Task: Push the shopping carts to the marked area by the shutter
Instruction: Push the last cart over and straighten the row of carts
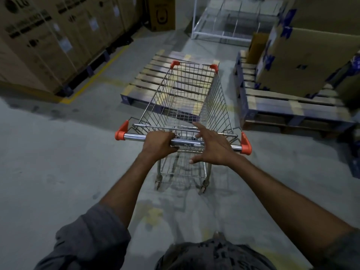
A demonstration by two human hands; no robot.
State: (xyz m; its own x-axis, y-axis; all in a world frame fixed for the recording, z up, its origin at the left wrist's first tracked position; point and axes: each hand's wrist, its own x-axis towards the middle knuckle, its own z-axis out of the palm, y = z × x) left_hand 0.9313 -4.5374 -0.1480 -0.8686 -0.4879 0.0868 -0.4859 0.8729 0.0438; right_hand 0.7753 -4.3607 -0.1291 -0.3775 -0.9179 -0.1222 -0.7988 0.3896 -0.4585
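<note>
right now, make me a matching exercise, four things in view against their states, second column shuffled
1 left hand
2 right hand
3 cart
4 right pallet

a carries boxes
b grips the handle
c basket empty
d fingers spread

Pairs: 1-b, 2-d, 3-c, 4-a

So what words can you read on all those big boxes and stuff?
"LG": printed on the cardboard boxes stacked at the left.
Bold black lines beneath it on the same boxes: too blurred to read.
white stickers on them: too small to read.
box at the back: a dark print, not readable.
boxes on the right pallet: nothing readable.
shopping cart: no text seen.
</note>
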